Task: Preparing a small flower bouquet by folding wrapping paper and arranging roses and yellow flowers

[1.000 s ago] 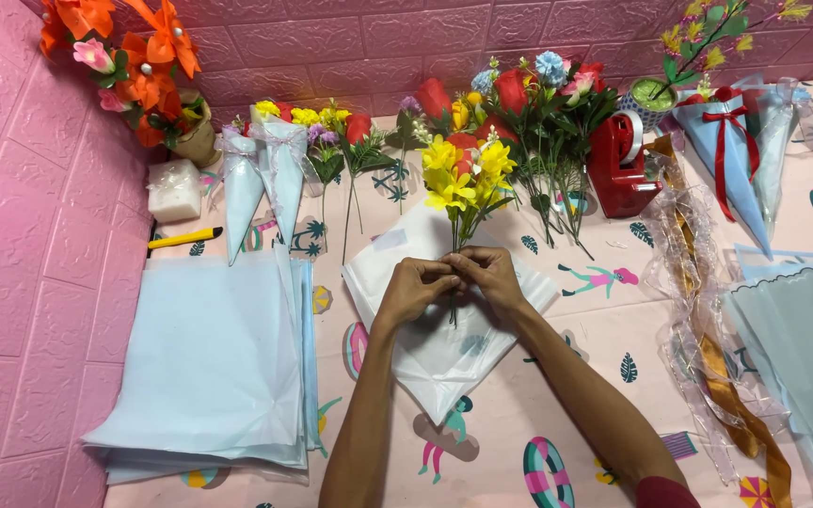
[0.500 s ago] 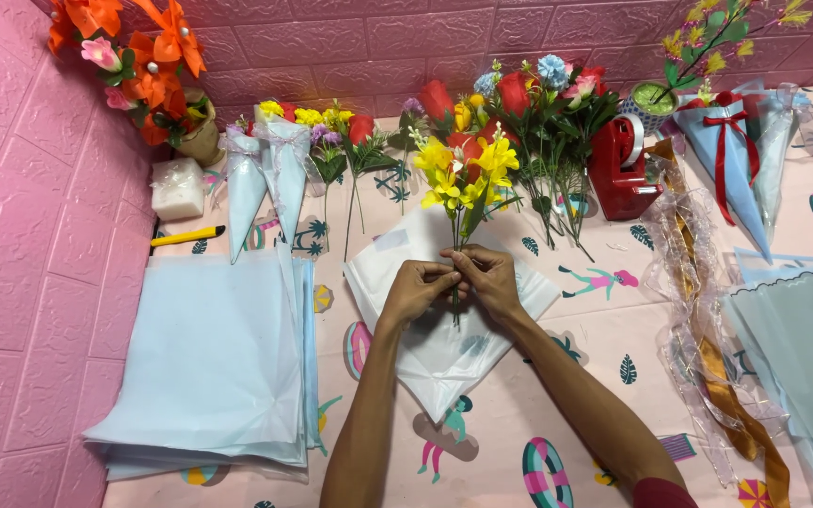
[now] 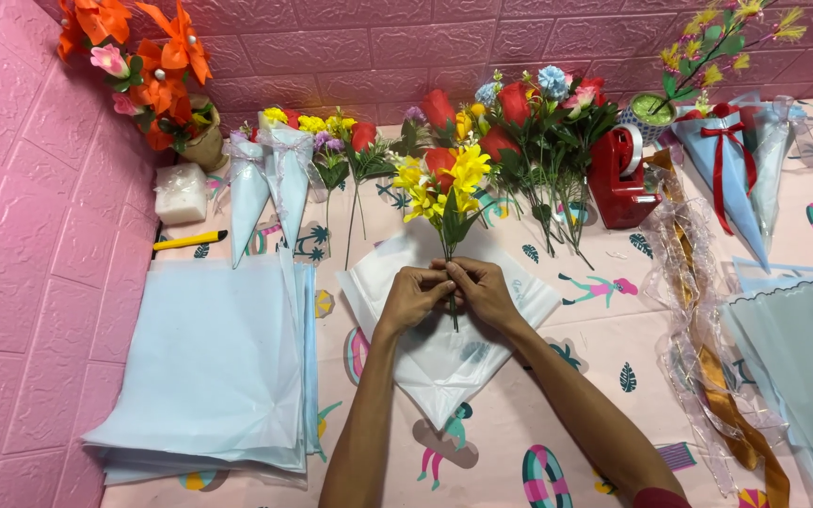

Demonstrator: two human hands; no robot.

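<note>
White wrapping sheet (image 3: 444, 353) lies mid-desk (image 3: 595, 376) as a diamond, its point toward six o'clock. Yellow flower sprig (image 3: 446, 183) runs twelve to six along it. Left hand (image 3: 413, 297) and right hand (image 3: 485, 292) meet, fingers (image 3: 452, 275) pinched shut on its stem.

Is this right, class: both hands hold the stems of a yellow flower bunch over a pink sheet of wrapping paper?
Not quite. In the head view, the left hand and right hand hold the yellow flower bunch over a white sheet of wrapping paper, not a pink one.
</note>
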